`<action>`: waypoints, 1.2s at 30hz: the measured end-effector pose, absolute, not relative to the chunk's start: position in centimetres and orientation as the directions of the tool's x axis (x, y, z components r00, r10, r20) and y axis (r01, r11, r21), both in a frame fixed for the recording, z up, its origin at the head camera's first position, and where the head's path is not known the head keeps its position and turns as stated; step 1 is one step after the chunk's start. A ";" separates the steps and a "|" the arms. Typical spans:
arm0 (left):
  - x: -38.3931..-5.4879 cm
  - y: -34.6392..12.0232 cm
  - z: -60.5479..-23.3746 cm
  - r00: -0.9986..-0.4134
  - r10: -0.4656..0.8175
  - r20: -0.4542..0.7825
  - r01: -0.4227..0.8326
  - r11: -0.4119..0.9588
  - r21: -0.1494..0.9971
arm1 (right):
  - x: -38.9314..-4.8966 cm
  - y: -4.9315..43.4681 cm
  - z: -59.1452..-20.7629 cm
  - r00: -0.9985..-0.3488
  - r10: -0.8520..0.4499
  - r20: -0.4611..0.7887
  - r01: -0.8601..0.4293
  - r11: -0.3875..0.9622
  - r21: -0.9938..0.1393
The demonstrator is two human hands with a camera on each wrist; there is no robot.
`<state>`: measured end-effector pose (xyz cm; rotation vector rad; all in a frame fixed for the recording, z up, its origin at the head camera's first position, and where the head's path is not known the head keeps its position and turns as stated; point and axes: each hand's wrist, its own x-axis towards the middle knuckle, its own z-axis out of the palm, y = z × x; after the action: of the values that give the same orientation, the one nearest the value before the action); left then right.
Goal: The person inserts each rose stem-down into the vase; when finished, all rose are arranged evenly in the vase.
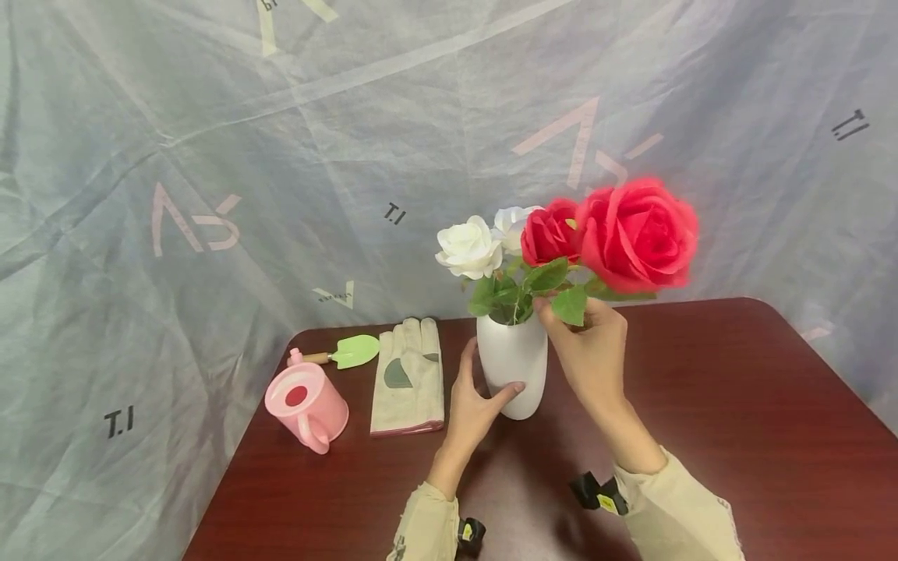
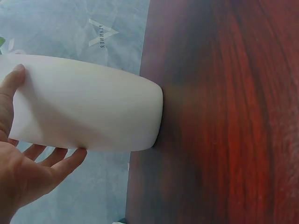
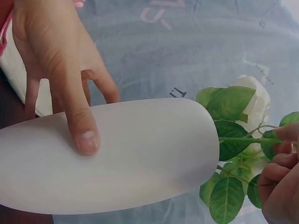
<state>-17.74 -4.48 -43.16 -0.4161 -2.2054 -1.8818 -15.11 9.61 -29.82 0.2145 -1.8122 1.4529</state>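
A white vase (image 1: 519,354) stands upright on the table. My left hand (image 1: 471,409) holds it from the left side, the thumb (image 3: 88,140) across its near face and the fingers around its side. At the vase's mouth my right hand (image 1: 595,354) pinches a green stem (image 3: 245,139) that reaches into the opening. A large red rose (image 1: 641,238) leans to the right above this hand. Beside it are a smaller red rose (image 1: 550,235) and two white roses (image 1: 468,248), with green leaves below them. Inside the vase, the stem ends are hidden.
Left of the vase lies a pair of cream gloves (image 1: 410,389) with a pink hem. A small trowel (image 1: 355,351) with a green blade lies behind a pink watering can (image 1: 319,397). Grey printed cloth (image 1: 337,156) hangs behind the dark red table (image 1: 744,405).
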 end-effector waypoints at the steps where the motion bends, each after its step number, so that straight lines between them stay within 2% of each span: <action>1: -17.8 -4.5 -43.1 -0.937 0.077 0.340 0.348 0.139 0.927 | -15.1 9.7 -29.8 -0.672 0.338 0.658 -0.574 0.324 -0.752; 5: -17.8 -4.4 -42.9 -0.939 0.075 0.335 0.342 0.145 0.928 | -15.2 9.8 -29.7 -0.663 0.346 0.664 -0.590 0.304 -0.748; 8: -17.7 -4.5 -42.8 -0.944 0.074 0.322 0.330 0.153 0.932 | -16.2 10.2 -30.7 -0.655 0.330 0.680 -0.590 0.339 -0.733; 14: -17.7 -4.7 -42.8 -0.945 0.083 0.317 0.327 0.151 0.933 | -18.3 10.6 -32.4 -0.586 0.259 0.768 -0.629 0.451 -0.633; 17: -17.5 -4.8 -42.9 -0.948 0.082 0.309 0.318 0.162 0.934 | -18.6 10.5 -33.2 -0.610 0.176 0.773 -0.609 0.520 -0.599; 20: -17.4 -4.7 -42.9 -0.948 0.084 0.306 0.316 0.173 0.933 | -18.0 10.7 -34.2 -0.668 0.135 0.732 -0.564 0.550 -0.617; 23: -17.4 -4.6 -42.8 -0.946 0.091 0.310 0.322 0.168 0.932 | -16.5 11.3 -34.8 -0.700 0.167 0.694 -0.543 0.507 -0.669; 28: -17.6 -4.5 -42.7 -0.946 0.087 0.311 0.322 0.153 0.934 | -14.0 12.4 -35.2 -0.681 0.224 0.697 -0.589 0.399 -0.703; 32: -17.6 -4.5 -42.8 -0.946 0.082 0.314 0.324 0.167 0.931 | -12.3 13.0 -35.3 -0.685 0.249 0.684 -0.574 0.394 -0.718; 36: -17.8 -4.5 -43.3 -0.944 0.080 0.321 0.330 0.168 0.929 | -11.4 13.6 -36.1 -0.725 0.267 0.635 -0.520 0.392 -0.759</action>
<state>-17.82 -4.52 -43.27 -0.4006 -2.2408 -1.8653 -11.42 13.64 -36.06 0.2168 -1.9384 1.4037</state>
